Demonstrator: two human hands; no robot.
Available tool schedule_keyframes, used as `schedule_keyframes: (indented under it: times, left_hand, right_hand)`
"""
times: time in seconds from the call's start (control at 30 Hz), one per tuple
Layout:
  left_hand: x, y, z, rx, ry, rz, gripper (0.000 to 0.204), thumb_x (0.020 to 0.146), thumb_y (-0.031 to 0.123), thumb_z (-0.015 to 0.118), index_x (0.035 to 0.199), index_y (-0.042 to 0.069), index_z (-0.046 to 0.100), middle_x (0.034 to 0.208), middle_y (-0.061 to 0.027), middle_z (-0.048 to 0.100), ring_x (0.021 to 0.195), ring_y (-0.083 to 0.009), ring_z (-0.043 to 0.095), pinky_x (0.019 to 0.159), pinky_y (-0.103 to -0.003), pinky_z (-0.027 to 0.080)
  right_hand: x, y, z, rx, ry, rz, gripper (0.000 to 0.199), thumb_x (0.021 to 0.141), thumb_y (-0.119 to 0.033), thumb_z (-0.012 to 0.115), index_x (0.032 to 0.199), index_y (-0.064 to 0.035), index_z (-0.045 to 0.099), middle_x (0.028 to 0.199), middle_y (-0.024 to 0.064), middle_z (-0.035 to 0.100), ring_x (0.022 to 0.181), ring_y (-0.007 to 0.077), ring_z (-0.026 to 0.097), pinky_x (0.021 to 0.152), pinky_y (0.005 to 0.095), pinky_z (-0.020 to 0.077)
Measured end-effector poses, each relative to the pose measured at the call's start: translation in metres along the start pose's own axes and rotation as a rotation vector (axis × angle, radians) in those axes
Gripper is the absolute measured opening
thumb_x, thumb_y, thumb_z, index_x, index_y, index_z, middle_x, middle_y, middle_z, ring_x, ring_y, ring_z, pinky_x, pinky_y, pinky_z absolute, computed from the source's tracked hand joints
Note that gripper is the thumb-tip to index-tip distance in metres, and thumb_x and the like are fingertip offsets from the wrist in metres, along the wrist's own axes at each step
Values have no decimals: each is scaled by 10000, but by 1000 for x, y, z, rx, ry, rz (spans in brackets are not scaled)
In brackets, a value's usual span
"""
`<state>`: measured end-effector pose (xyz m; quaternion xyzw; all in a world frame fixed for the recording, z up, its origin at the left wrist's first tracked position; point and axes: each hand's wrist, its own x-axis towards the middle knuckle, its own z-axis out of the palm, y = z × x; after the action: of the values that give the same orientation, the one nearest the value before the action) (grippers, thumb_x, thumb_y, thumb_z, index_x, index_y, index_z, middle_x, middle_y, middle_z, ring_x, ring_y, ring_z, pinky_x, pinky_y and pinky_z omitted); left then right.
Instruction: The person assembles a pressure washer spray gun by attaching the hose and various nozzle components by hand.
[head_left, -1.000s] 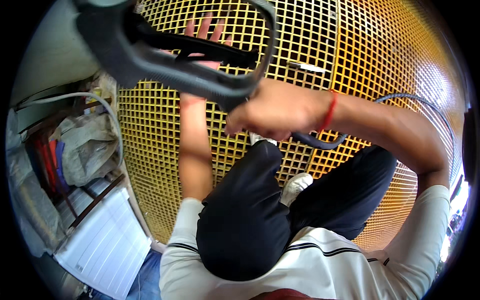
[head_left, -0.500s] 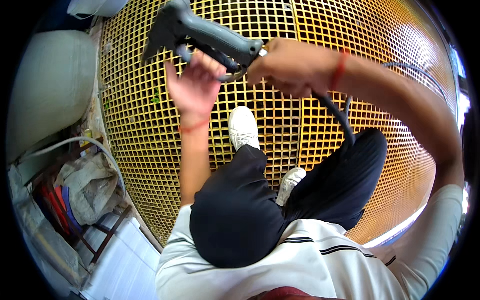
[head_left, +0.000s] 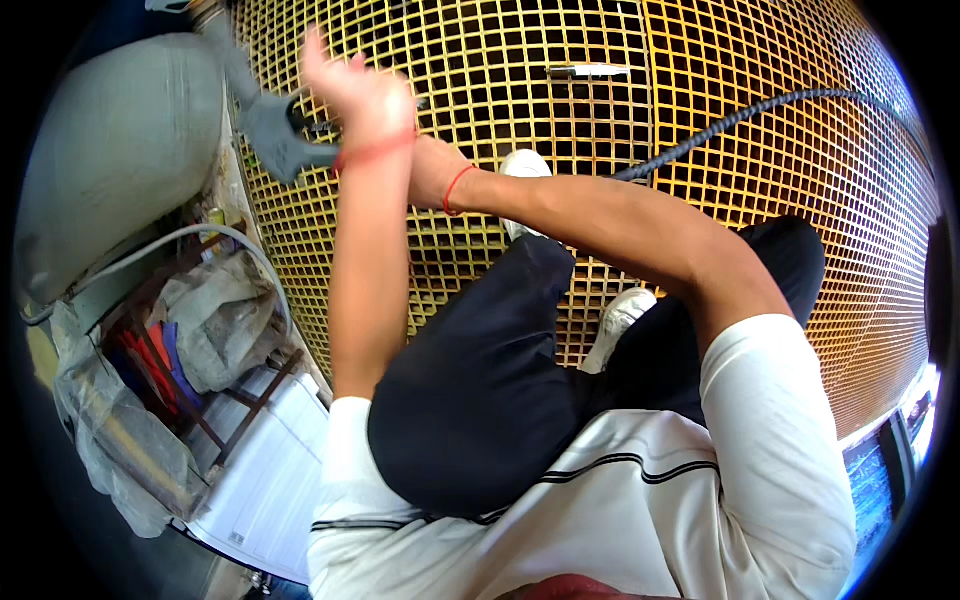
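Note:
A grey trigger gun [head_left: 280,135], smeared by motion, is at the upper left, partly behind my left hand [head_left: 358,90]. That hand is raised, thumb and fingers apart, holding nothing I can see. Crossing behind my left wrist is my right hand [head_left: 435,175], closed at the lower end of the gun. My left forearm hides its fingers and the join. A black ribbed hose [head_left: 740,118] runs from under my right forearm toward the right rim.
Yellow grating [head_left: 480,90] forms the floor, with a slim white and silver rod [head_left: 590,71] lying on it. To the left stand a large grey-green container [head_left: 120,160], a metal rack [head_left: 235,430] with crumpled plastic sheeting [head_left: 225,320], and a white panel [head_left: 270,480].
My right hand and the trigger gun have swung left, bringing my right hand behind my left wrist. My left hand has risen slightly. The slim rod on the grating has come into sight.

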<state>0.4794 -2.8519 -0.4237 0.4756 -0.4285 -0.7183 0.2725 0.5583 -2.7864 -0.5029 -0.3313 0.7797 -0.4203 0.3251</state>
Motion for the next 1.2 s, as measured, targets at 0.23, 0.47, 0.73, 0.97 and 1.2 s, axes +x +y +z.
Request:
schedule_keyframes:
  times: [0.23,0.47,0.73,0.97,1.2]
  left_hand:
    - [-14,4,-19,-2,-1025,-93,867,1022,412,552,1555,-144,154,1597,-383,175,1559,-411,160,1282,-502,161]
    - [29,-10,-46,-505,-976,-160,902,965,689,440,1618,87,277,1676,-185,263,1547,-436,221,1271,-650,123]
    - [50,-54,-38,-689,-1237,-367,534,789,582,774,796,158,450,725,38,334,662,-117,299,680,-277,287]
    - [-18,-18,-153,-257,-320,-289,666,861,750,666,757,126,459,641,21,394,613,-138,394,670,-308,351]
    - [-45,-3,-76,-454,-320,-118,293,1050,326,560,927,78,464,814,-43,435,861,-208,454,909,-394,365]
  right_hand:
    - [-27,43,-97,432,45,452,326,876,-256,596,966,35,714,762,194,709,640,303,703,598,419,567]
    - [-66,-63,-117,581,-102,-24,299,875,-230,580,974,23,704,685,136,670,591,226,635,591,373,546]
    - [-61,-18,-105,304,-158,210,368,774,-248,622,789,109,708,784,326,689,782,396,738,797,469,588]
    - [-31,34,-83,35,-54,13,277,778,-169,660,703,97,676,656,281,666,601,381,711,618,450,589]
    - [-12,36,-8,-219,-141,146,248,886,-206,612,947,-31,776,1028,258,746,981,365,746,849,485,604]
